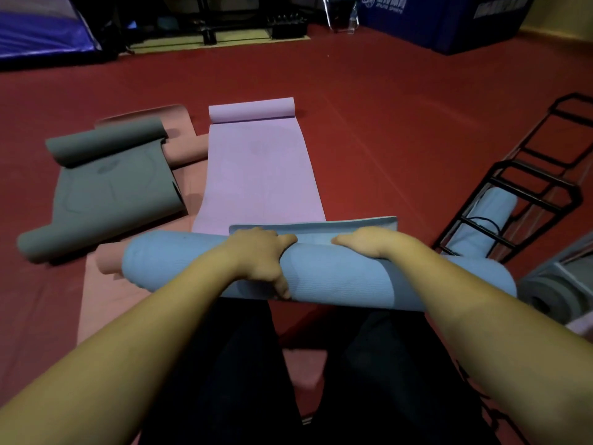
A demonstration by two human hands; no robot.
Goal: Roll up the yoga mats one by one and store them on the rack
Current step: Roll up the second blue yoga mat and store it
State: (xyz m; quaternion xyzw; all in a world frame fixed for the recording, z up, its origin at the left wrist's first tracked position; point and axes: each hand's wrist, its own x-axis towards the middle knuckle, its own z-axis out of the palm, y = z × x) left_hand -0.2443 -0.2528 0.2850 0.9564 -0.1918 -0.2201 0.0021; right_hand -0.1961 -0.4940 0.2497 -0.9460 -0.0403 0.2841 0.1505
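A light blue yoga mat [179,261] lies almost fully rolled across the floor in front of my legs, its last flap still flat at the far side. My left hand [260,258] grips the top of the roll, thumb hooked down its near side. My right hand [369,242] curls over the roll further right, fingers on the loose flap. A purple mat [256,168] stretches away beyond it, its far end curled. A grey mat [109,184] lies to the left over a pink mat [106,303]. The black wire rack [526,187] stands at the right.
Another rolled light blue mat [491,213] sits in the rack. A rolled grey mat [545,293] lies at the right edge. Red floor [385,107] spreads beyond. Dark equipment [244,24] and a blue padded block [449,24] line the far wall.
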